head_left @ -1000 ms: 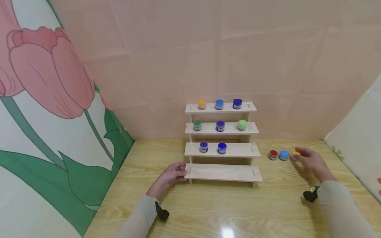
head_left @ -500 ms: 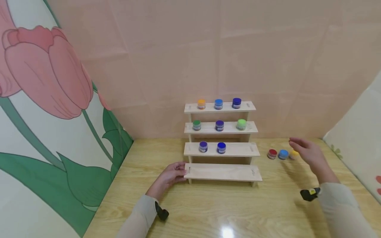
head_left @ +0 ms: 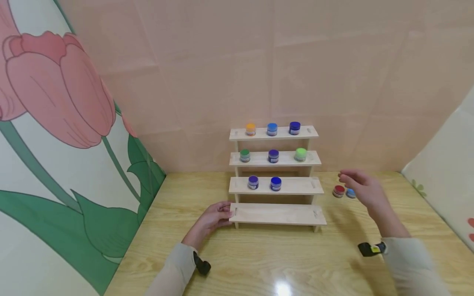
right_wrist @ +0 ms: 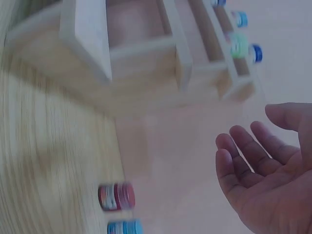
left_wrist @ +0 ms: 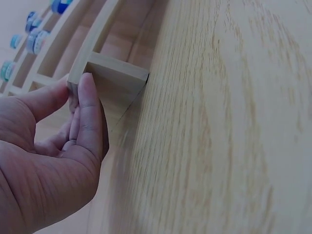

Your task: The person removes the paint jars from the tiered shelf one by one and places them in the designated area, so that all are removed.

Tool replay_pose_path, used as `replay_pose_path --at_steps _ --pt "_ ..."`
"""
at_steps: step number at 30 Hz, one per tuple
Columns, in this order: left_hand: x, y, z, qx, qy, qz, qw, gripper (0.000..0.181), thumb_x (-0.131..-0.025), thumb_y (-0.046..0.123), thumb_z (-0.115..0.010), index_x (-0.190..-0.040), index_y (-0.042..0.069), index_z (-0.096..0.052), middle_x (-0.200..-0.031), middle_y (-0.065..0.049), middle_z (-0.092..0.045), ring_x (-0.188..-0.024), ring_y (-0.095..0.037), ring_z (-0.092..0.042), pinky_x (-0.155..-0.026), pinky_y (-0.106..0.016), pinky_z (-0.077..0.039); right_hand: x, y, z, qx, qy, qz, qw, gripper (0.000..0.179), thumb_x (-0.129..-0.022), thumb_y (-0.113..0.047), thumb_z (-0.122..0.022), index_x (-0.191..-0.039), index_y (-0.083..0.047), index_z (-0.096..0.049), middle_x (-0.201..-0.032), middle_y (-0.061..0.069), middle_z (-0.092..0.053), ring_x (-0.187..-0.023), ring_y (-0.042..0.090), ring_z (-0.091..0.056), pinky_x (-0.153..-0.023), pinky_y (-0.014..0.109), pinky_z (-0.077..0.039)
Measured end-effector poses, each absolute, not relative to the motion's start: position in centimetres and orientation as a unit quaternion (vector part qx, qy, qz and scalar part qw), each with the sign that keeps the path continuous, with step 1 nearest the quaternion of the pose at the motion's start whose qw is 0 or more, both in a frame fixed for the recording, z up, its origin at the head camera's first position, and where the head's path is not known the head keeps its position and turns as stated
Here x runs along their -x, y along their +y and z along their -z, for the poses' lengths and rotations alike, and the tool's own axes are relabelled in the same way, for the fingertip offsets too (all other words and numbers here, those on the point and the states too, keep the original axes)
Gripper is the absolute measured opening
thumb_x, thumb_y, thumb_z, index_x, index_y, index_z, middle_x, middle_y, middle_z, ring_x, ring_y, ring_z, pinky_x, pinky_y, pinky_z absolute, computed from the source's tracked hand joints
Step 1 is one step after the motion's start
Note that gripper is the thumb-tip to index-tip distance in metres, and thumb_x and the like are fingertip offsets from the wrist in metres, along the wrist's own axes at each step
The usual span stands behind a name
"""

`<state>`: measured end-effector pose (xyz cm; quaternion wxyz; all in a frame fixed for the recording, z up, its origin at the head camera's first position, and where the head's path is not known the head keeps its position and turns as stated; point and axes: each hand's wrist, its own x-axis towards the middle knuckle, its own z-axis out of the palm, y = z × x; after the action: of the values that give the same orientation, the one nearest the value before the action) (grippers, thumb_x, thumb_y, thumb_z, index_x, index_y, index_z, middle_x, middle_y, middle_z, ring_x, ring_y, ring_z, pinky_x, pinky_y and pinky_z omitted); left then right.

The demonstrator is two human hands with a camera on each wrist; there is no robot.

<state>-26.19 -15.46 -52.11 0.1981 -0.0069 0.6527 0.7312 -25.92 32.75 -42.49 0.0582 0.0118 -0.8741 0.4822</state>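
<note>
A stepped wooden display rack (head_left: pixel 277 213) stands on the table, small paint jars on its upper three tiers. My left hand (head_left: pixel 212 216) pinches the left end of its lowest board between thumb and fingers; the left wrist view shows this grip on the board's edge (left_wrist: pixel 80 68). My right hand (head_left: pixel 364 191) hovers above the table right of the rack, fingers loosely bent and holding nothing, as the right wrist view shows. Beside it sit a red-lidded jar (head_left: pixel 338 191) and a light blue jar (head_left: pixel 350 193), partly covered by the hand. The yellow jar is hidden in the head view.
On the top tier are orange (head_left: pixel 250 129), light blue (head_left: pixel 272 129) and dark blue (head_left: pixel 294 128) jars. Green, violet and light green jars (head_left: pixel 300 154) stand below, then violet (head_left: pixel 253 182) and blue (head_left: pixel 275 183) ones. A pink backdrop (head_left: pixel 200 102) rises behind the table (head_left: pixel 259 263).
My right hand has let go of the yellow jar, lifted off and moved left toward the rack. The left hand keeps its hold on the board.
</note>
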Motion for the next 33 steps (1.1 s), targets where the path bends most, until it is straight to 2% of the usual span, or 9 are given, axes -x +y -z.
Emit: replay_pose_path --at_steps 6,9,14,20,24,28,33 --pt "26.1 -15.4 52.0 0.003 0.652 -0.732 0.195 0.056 -0.096 -0.006 -0.061 -0.148 -0.009 -0.041 -0.105 -0.006 -0.053 -0.082 -0.014 -0.064 -0.071 -0.025 -0.061 25.6 30.1 42.4 -0.033 -0.861 -0.501 0.08 0.055 -0.103 -0.042 -0.057 -0.138 0.0 -0.056 -0.109 -0.017 -0.065 -0.088 -0.005 -0.06 -0.072 0.017 -0.052" --pt "26.0 -15.4 52.0 0.005 0.649 -0.734 0.198 0.056 -0.096 -0.007 -0.061 -0.148 -0.009 -0.041 -0.104 -0.006 -0.052 -0.082 -0.014 -0.064 -0.07 -0.024 -0.061 25.6 28.8 42.4 -0.038 -0.859 -0.505 0.077 0.053 -0.103 -0.041 -0.057 -0.137 -0.001 -0.057 -0.115 -0.006 -0.067 -0.09 -0.002 -0.059 -0.071 0.017 -0.055" --pt "26.0 -15.5 52.0 0.008 0.65 -0.734 0.197 0.056 -0.096 -0.006 -0.061 -0.148 -0.009 -0.04 -0.104 -0.005 -0.052 -0.083 -0.015 -0.064 -0.07 -0.025 -0.061 25.5 27.0 42.3 -0.055 -0.865 -0.493 0.082 0.05 -0.103 -0.042 -0.057 -0.135 -0.004 -0.06 -0.129 0.017 -0.064 -0.099 -0.007 -0.055 -0.077 0.011 -0.05" --pt "26.2 -15.5 52.1 0.008 0.654 -0.73 0.197 0.056 -0.096 -0.005 -0.061 -0.148 -0.008 -0.04 -0.104 -0.005 -0.053 -0.083 -0.015 -0.065 -0.071 -0.026 -0.061 25.5 25.4 42.5 -0.087 -0.85 -0.51 0.097 0.044 -0.102 -0.032 -0.062 -0.132 0.0 -0.062 -0.127 0.023 -0.065 -0.099 -0.009 -0.056 -0.08 0.007 -0.049" --pt "26.1 -15.5 52.1 0.006 0.656 -0.729 0.195 0.057 -0.096 -0.005 -0.062 -0.148 -0.009 -0.04 -0.104 -0.005 -0.053 -0.083 -0.016 -0.065 -0.072 -0.026 -0.061 25.5 24.5 42.5 -0.092 -0.857 -0.501 0.079 0.044 -0.102 -0.034 -0.062 -0.133 -0.002 -0.061 -0.128 0.02 -0.064 -0.105 0.003 -0.059 -0.081 0.008 -0.049" --pt "26.0 -15.4 52.1 0.004 0.657 -0.728 0.196 0.057 -0.096 -0.005 -0.061 -0.149 -0.009 -0.04 -0.104 -0.005 -0.052 -0.083 -0.015 -0.065 -0.072 -0.026 -0.061 25.7 23.6 42.6 -0.095 -0.857 -0.505 0.041 0.047 -0.103 -0.036 -0.059 -0.138 -0.005 -0.058 -0.133 0.018 -0.061 -0.116 0.024 -0.058 -0.087 0.015 -0.05" --pt "26.1 -15.4 52.1 0.0 0.653 -0.731 0.199 0.057 -0.096 -0.005 -0.061 -0.149 -0.009 -0.039 -0.104 -0.003 -0.051 -0.081 -0.012 -0.064 -0.072 -0.025 -0.061 26.0 22.5 42.7 -0.096 -0.856 -0.508 0.026 0.046 -0.103 -0.036 -0.061 -0.138 -0.006 -0.057 -0.134 0.018 -0.06 -0.12 0.035 -0.058 -0.1 0.043 -0.052"
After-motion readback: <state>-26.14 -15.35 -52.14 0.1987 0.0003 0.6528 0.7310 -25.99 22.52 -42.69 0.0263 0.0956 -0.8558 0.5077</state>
